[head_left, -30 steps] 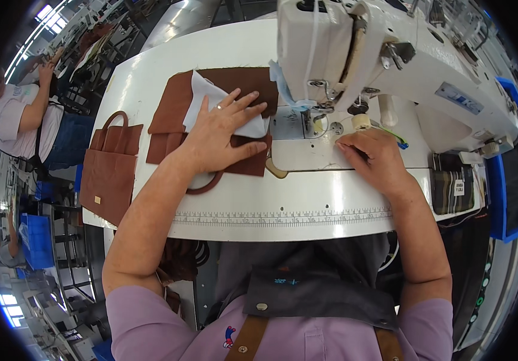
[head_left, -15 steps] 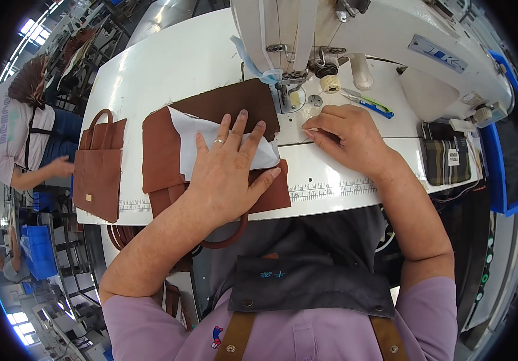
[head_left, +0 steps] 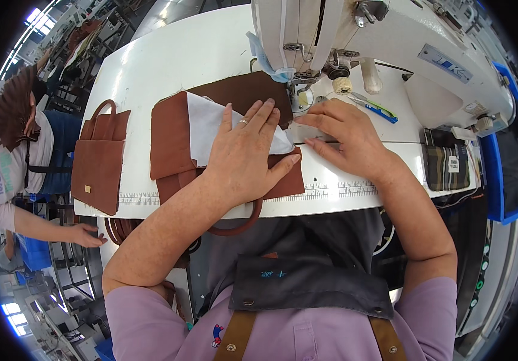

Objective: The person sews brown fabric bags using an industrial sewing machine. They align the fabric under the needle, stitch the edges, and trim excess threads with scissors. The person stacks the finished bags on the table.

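Note:
My left hand (head_left: 244, 153) lies flat, fingers stretched, on a white cloth piece (head_left: 203, 129) and the reddish-brown bag panel (head_left: 168, 135) under it. A darker brown panel (head_left: 235, 87) reaches from beneath these to the sewing machine's needle area (head_left: 300, 93). From the lower edge of the stack a round brown handle (head_left: 235, 230) hangs over the table edge. Just right of the panels is my right hand (head_left: 349, 138), its thumb and forefinger apart near the dark panel's corner. Nothing shows between those fingertips.
Left on the white table (head_left: 132, 78) lies another brown bag piece with handles (head_left: 97, 165). Thread snips (head_left: 376, 109) rest by the machine (head_left: 403, 36). A plaid pouch (head_left: 445, 159) sits at the right, near a blue bin (head_left: 499, 198). At far left a person (head_left: 15, 150) reaches towards the table.
My right thumb and forefinger, pinched together before, have come apart. My left hand stays on the panels. The person at left has come closer, with an arm extended. The whole view has shifted slightly.

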Available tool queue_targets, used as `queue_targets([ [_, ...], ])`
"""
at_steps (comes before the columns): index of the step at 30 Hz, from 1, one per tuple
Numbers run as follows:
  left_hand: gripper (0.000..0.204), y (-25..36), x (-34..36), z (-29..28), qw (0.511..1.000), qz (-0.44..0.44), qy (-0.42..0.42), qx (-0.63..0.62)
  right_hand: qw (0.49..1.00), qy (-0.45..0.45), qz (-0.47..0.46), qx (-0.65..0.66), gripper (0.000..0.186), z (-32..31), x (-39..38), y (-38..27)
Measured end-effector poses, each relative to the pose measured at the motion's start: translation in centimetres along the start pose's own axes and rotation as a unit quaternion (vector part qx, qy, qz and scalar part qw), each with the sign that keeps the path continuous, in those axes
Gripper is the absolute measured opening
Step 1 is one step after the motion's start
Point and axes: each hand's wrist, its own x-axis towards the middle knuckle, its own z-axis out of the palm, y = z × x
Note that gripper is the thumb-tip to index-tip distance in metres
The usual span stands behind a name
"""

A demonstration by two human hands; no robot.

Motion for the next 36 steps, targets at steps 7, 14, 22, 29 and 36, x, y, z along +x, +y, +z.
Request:
queue_targets([
  [7,0.058,0.0,0.4,0.1,0.993,-0.004,0.009,-0.115,0.996,-0.069,-0.031,-0.042,0.029,0.2,0.5,0.5],
  [14,0.055,0.1,0.6,-0.1,0.992,-0.008,-0.003,-0.124,0.995,-0.077,-0.040,-0.047,0.029,0.1,0.4,0.6],
  [22,0.056,0.1,1.2,0.1,0.992,-0.017,0.000,-0.124,0.997,-0.062,-0.005,-0.040,0.028,0.3,0.5,0.3],
  [29,0.058,0.2,1.7,0.4,0.993,-0.031,-0.002,-0.118,0.997,-0.054,-0.005,-0.050,0.027,0.1,0.7,0.1],
  [36,0.050,-0.7,1.2,0.4,0.986,-0.019,0.005,-0.167,0.998,-0.040,-0.015,-0.053,0.025,0.2,0.5,0.2],
])
